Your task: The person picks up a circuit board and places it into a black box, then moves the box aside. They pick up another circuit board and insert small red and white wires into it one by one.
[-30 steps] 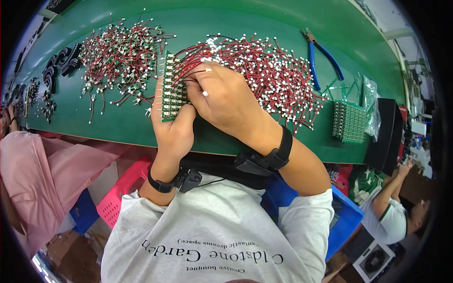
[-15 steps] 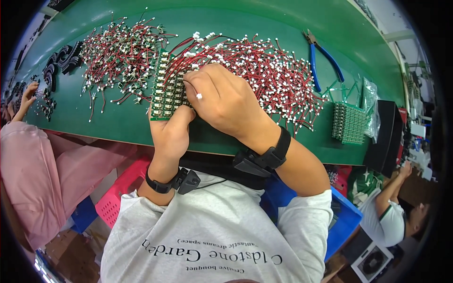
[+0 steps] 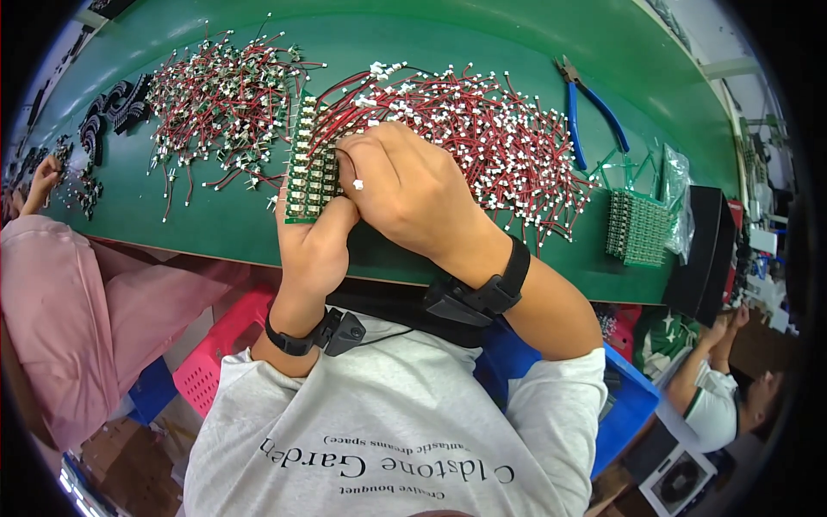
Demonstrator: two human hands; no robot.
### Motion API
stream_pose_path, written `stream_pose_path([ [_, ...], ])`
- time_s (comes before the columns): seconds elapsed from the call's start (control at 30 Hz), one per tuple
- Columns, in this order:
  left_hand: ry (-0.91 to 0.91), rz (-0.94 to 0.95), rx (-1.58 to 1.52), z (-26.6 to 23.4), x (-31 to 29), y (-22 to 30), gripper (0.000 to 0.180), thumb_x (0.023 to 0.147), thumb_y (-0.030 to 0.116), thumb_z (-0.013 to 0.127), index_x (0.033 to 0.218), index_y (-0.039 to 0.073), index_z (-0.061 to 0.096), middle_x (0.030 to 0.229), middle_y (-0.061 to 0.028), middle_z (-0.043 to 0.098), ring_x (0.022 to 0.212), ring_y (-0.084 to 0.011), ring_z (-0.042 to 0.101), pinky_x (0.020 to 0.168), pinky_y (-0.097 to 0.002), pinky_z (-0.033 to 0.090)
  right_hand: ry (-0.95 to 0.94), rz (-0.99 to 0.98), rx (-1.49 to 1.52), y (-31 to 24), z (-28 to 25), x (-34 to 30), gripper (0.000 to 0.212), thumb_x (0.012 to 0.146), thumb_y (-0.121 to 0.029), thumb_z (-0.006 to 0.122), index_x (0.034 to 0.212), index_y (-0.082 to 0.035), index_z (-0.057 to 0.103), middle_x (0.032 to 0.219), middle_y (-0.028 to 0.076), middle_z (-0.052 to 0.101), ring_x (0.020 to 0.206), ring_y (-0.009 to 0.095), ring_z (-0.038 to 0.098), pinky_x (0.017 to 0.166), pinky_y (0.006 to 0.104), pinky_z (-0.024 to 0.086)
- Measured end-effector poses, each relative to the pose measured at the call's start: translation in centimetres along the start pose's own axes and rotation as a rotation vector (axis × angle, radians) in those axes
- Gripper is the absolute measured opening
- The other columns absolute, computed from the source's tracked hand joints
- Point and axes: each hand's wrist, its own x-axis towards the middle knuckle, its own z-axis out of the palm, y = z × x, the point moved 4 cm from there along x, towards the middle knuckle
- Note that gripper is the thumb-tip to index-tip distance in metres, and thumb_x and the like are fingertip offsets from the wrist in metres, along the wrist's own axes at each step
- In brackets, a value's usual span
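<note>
My left hand [image 3: 316,246] grips the lower edge of a green circuit board panel [image 3: 301,188], its thumb on the near side. Rows of small white and metallic parts cover the panel, and red wires run from its upper part. Over the panel's right side, my right hand [image 3: 409,185] is closed in a pinch on a short wire lead with a white connector [image 3: 359,184] at its end. The wire's other end is hidden behind my fingers. Right behind that hand spreads a big heap of red wire leads [image 3: 508,129] with white plugs.
A second pile of wired small boards [image 3: 224,103] lies to the left, near black strips [image 3: 129,105]. Blue-handled cutters [image 3: 590,112], a stack of green panels [image 3: 637,226] and a clear plastic bag [image 3: 675,194] are on the right. Co-workers sit on both sides.
The panel and my left hand have shifted slightly right. My right hand stays pinched at the panel, and the dangling white connector has dropped a little.
</note>
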Motion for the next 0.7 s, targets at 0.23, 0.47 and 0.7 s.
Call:
stream_pose_path([
  [0.23,0.026,0.063,0.077,0.0,0.0,0.4,0.037,0.080,-0.012,0.048,0.115,-0.004,0.056,0.083,0.0020,0.057,0.066,-0.0029,0.048,0.055,-0.0198,0.038,0.006,0.033,-0.058,-0.2,-0.5,0.4,0.019,0.073,0.002,0.065,0.092,0.002,0.062,0.081,0.012,0.060,0.070,0.026,0.062,0.058,0.0337,0.053],
  [0.47,0.050,-0.003,0.137,-0.2,-0.5,0.5,0.043,0.080,-0.012,0.047,0.122,-0.004,0.053,0.083,0.0023,0.055,0.065,-0.0023,0.046,0.054,-0.0192,0.036,-0.013,0.034,-0.016,0.3,-0.2,0.2,0.020,0.071,0.004,0.063,0.090,0.001,0.063,0.085,0.011,0.065,0.073,0.027,0.064,0.061,0.0348,0.055],
  [0.7,-0.039,-0.016,0.221,-0.2,-0.3,0.5,0.048,0.078,-0.013,0.045,0.125,-0.004,0.052,0.088,0.0026,0.054,0.069,-0.0023,0.045,0.058,-0.0189,0.037,-0.011,0.062,0.010,0.4,0.2,0.0,0.018,0.069,0.005,0.063,0.087,0.001,0.063,0.084,0.012,0.066,0.074,0.028,0.066,0.064,0.0350,0.056],
])
